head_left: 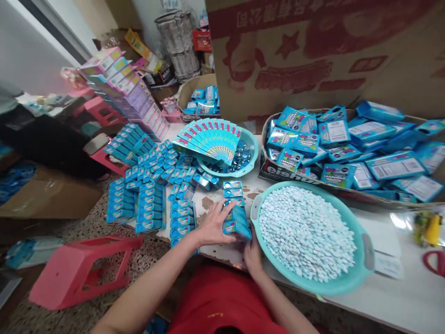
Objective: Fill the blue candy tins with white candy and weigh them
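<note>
My left hand (214,226) grips the near part of a row of small blue candy boxes (236,213) from the side, thumb at the near end and fingers across the tops. At the table's front edge, my right hand (253,255) is beside the near right corner of that row; its fingers are blurred and partly hidden. Close on the right stands a turquoise basin (368,232) full of pale blue candies (306,232). Another row of blue boxes (182,215) lies to the left. Behind, a fan of blue printed cards (212,137) rests over a smaller turquoise basin (256,150) holding small shiny pieces.
An open carton (269,170) heaped with blue boxes stands at the back right, before a large cardboard box (313,55). More boxes are grouped at left (149,206). A red stool (79,269) stands on the floor. Red-handled scissors (431,262) lie far right.
</note>
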Demonstrator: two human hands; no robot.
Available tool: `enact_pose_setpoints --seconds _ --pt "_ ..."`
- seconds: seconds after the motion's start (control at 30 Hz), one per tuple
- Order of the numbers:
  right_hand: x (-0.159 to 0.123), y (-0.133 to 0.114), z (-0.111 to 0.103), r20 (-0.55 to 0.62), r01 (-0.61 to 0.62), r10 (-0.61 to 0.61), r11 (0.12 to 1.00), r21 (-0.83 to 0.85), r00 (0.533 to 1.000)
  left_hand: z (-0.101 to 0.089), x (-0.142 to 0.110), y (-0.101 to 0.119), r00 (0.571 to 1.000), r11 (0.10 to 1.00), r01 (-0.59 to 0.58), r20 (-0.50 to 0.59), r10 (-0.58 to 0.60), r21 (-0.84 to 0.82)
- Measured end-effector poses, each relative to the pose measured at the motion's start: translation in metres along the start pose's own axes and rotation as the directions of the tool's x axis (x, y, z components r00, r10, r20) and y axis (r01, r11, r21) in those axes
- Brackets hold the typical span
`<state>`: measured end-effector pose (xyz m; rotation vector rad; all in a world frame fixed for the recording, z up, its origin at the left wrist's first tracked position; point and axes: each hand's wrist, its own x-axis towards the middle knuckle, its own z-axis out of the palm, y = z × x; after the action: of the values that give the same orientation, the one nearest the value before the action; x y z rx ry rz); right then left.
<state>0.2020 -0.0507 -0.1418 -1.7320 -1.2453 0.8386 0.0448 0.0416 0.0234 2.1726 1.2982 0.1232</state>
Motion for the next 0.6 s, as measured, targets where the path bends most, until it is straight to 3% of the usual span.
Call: enact_pose_setpoints --seconds 0.2,0.43,0.6 --pt "0.011 0.008 0.006 0.031 0.05 -0.049 0.998 -0.033 0.998 0.033 0.024 -0.016 0.996 0.971 -0.083 0.001 0.085 0.223" --pt "0.006 0.008 0.004 0.099 0.045 -0.043 0.999 -0.019 0.994 0.064 0.031 0.01 0.994 0.881 -0.112 0.052 0.1 0.459" --pt "-0.004 0.011 0.0 0.147 0.09 -0.088 0.996 -0.007 0.985 0.054 0.033 0.017 0.989 0.91 -0.123 0.12 0.081 0.395"
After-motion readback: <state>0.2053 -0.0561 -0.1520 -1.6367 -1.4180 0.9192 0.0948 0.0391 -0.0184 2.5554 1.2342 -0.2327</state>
